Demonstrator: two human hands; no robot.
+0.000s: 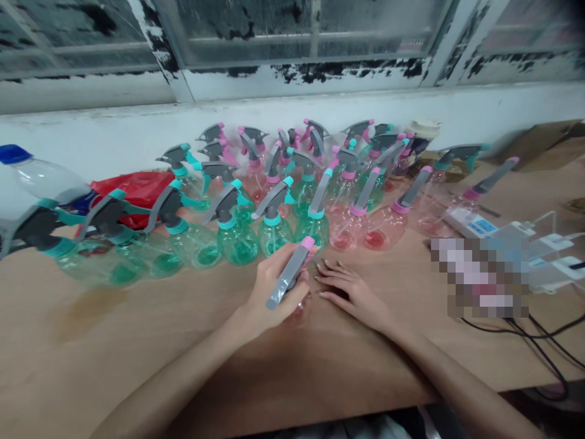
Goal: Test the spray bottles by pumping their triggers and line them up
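One spray bottle, body mostly hidden, is gripped by the left hand, the right hand spread.

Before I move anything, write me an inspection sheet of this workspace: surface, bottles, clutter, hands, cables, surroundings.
Surface: wooden-looking table, with a brownish stain toward the left.
Bottles: spray bottles stand in rows, with turquoise or pink fittings and green or reddish contents.
Clutter: red bag and blue-capped bottle at left; white power strip at right.
Left hand: grips a pink-nozzled spray bottle.
Right hand: open, palm down on the table, beside the held bottle.
Cables: black cables at right, trailing toward the table's edge.
Surroundings: white wall and windows with patchy black-and-white frames.
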